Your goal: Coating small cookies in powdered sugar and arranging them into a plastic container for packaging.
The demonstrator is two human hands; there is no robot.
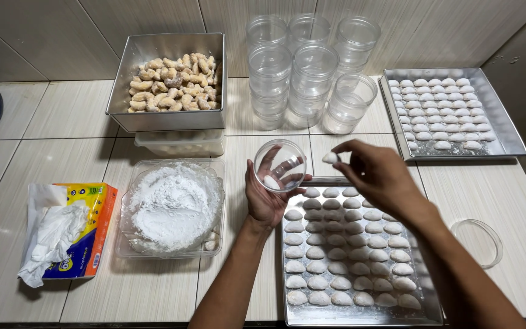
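Note:
My left hand (pixel 267 198) holds a clear round plastic jar (pixel 280 165) tilted toward me, with one white crescent cookie lying inside it. My right hand (pixel 375 176) pinches another white cookie (pixel 330 158) just right of the jar's mouth. Both hands hover over the top edge of a metal tray (pixel 287 317) filled with rows of white powdered cookies (pixel 342 244).
A second metal tray of cookies (pixel 506 116) sits at the far right. Stacked empty clear jars (pixel 312 73) stand at the back. A metal pan of golden cookies (pixel 171 82), a tub of white powder (pixel 171 204), a tissue pack (pixel 74 234) and a loose clear lid (pixel 479 242) lie around.

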